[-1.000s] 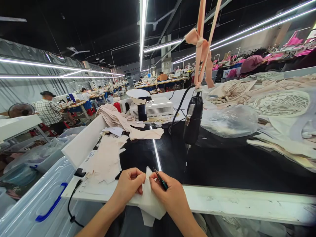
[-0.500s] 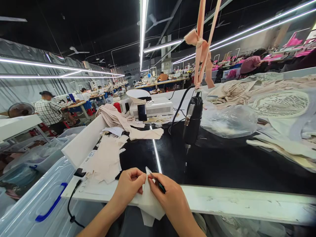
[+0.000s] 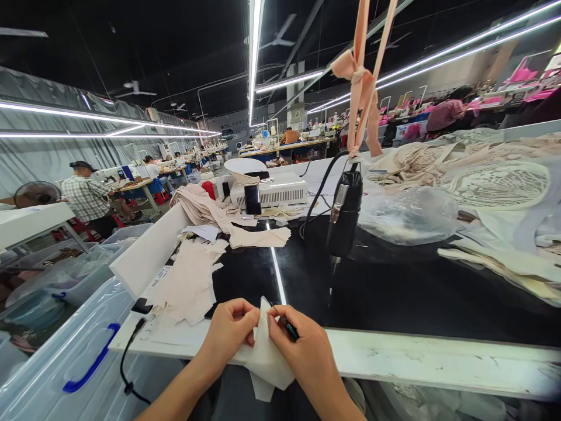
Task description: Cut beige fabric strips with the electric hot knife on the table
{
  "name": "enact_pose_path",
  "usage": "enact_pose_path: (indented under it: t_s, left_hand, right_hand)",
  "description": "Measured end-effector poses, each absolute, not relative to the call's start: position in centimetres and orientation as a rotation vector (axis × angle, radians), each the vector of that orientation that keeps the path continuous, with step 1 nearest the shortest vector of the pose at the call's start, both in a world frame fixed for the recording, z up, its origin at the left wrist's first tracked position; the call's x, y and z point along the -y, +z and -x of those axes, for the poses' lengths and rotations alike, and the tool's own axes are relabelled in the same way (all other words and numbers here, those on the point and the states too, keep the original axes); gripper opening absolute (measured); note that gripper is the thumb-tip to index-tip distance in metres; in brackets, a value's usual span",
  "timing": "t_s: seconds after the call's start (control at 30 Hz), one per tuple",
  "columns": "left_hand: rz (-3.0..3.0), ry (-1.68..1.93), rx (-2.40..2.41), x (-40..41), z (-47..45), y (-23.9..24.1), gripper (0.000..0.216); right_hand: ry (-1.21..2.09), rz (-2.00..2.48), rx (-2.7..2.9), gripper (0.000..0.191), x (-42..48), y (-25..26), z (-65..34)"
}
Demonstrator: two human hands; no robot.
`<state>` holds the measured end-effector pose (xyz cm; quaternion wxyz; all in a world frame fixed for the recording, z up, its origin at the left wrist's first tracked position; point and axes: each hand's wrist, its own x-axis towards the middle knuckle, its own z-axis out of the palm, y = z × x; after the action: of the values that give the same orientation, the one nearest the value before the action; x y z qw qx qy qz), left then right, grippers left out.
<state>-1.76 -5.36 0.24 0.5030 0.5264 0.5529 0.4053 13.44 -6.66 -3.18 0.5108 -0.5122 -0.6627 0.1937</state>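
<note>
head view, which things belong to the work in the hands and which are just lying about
In use:
pale fabric piece, pinched in the left hand
slim dark tool, held in the right hand

Apparently not in use:
cut fabric pieces at left
clear plastic bag
white vented box
hanging black device

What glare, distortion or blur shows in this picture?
Head view: a white light streak glares on the glossy black tabletop. Head view: the blue-handled plastic bin looks stretched toward the lower-left corner. Head view: the held pale fabric is fairly clear, distant workstations softer.
</note>
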Motion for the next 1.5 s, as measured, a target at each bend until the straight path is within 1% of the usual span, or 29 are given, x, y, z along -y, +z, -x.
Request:
enact_pose_path:
  t_s: [0.3, 0.4, 0.57, 0.77, 0.87, 1.0, 1.03, 1.13, 1.17, 1.2, 1.27, 1.3, 1.4, 1.5]
  left_hand:
    - [-1.267, 0.987, -1.341, 5.5, 1.7, 0.0, 0.030]
    - [-1.296, 1.000, -1.340, 5.5, 1.8, -0.2, 0.029]
    - [-1.338, 0.996, -1.328, 5.4, 1.7, -0.6, 0.026]
    - [-1.292, 1.005, -1.334, 5.4, 1.6, -0.8, 0.030]
    - [-1.280, 0.994, -1.333, 5.5, 1.6, -0.6, 0.030]
    - [-1.316, 0.983, -1.280, 5.2, 2.1, -0.5, 0.031]
    - [-1.347, 0.988, -1.262, 5.1, 2.3, -0.5, 0.032]
    - [-1.481, 1.008, -1.232, 5.1, 2.7, -0.4, 0.032]
    - [-1.532, 1.016, -1.226, 5.2, 2.8, -0.3, 0.031]
    - [-1.582, 1.027, -1.221, 5.4, 2.8, -0.1, 0.029]
    - [-1.692, 1.042, -1.196, 5.9, 2.8, 0.2, 0.026]
    - [-1.744, 1.045, -1.172, 6.3, 2.7, 0.3, 0.024]
    - [-1.814, 1.015, -1.069, 7.1, 2.4, 0.5, 0.021]
    - [-1.794, 1.001, -0.990, 7.4, 1.9, 0.3, 0.022]
  right_hand:
    - [0.511, 1.219, 1.565, 0.023, 7.0, -4.2, -13.4]
    - [0.431, 1.181, 1.610, 0.022, 7.1, -4.3, -13.3]
    - [0.188, 1.101, 1.711, 0.019, 7.1, -4.0, -13.3]
    - [0.204, 1.152, 1.669, 0.017, 7.2, -4.1, -13.4]
    - [0.357, 1.236, 1.575, 0.018, 7.1, -3.8, -13.8]
    - [0.641, 1.329, 1.395, 0.026, 6.5, -3.3, -14.7]
    - [0.718, 1.327, 1.345, 0.031, 6.4, -3.3, -14.9]
    - [1.065, 1.273, 1.280, 0.055, 6.1, -3.6, -15.3]
    - [1.178, 1.250, 1.300, 0.058, 6.1, -3.7, -15.3]
    - [1.265, 1.232, 1.315, 0.057, 6.1, -3.8, -15.3]
    - [1.321, 1.210, 1.323, 0.049, 6.2, -3.9, -15.2]
    - [1.314, 1.201, 1.318, 0.049, 6.3, -3.9, -15.2]
    - [1.342, 1.173, 1.276, 0.058, 6.7, -3.6, -15.2]
    - [1.473, 1.126, 1.181, 0.072, 7.2, -3.2, -15.2]
